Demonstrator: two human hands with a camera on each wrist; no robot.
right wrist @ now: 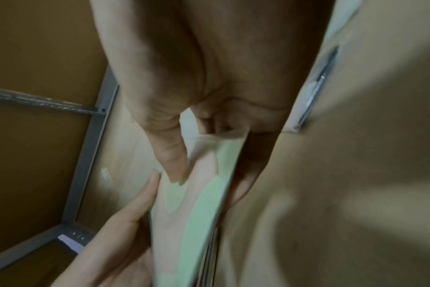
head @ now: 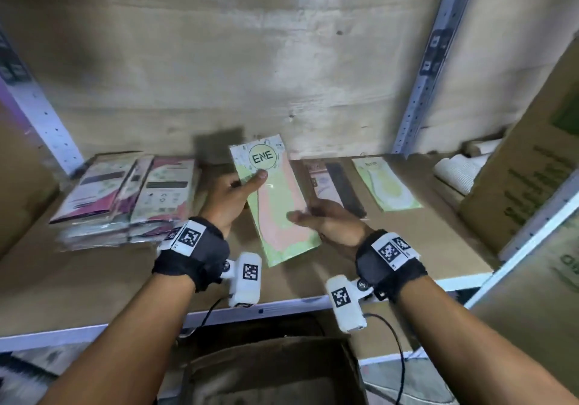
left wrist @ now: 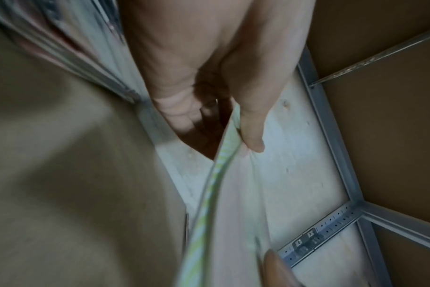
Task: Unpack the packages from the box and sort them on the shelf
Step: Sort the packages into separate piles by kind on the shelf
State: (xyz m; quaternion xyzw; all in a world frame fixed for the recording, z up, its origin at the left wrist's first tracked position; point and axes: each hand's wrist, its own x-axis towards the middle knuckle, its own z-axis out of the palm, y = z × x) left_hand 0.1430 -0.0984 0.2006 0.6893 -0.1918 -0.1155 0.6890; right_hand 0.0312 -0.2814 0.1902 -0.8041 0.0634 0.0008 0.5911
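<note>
A flat green and peach package [head: 279,204] marked ENE is held tilted just above the brown shelf board [head: 94,279], in the middle. My left hand [head: 232,199] pinches its upper left edge, thumb on the front under the logo. My right hand [head: 326,221] grips its right edge, thumb lying on the front. In the left wrist view the package [left wrist: 209,203] shows edge-on under the thumb [left wrist: 250,132]. In the right wrist view the package [right wrist: 192,203] has thin layered edges behind it, under the thumb [right wrist: 169,155]. An open cardboard box [head: 269,370] stands below the shelf.
A stack of pink and maroon packages [head: 125,191] lies on the shelf at the left. Behind my right hand lie a dark package [head: 338,185] and another green package [head: 387,185]. A large printed carton [head: 526,166] and a white bundle [head: 454,169] fill the right end.
</note>
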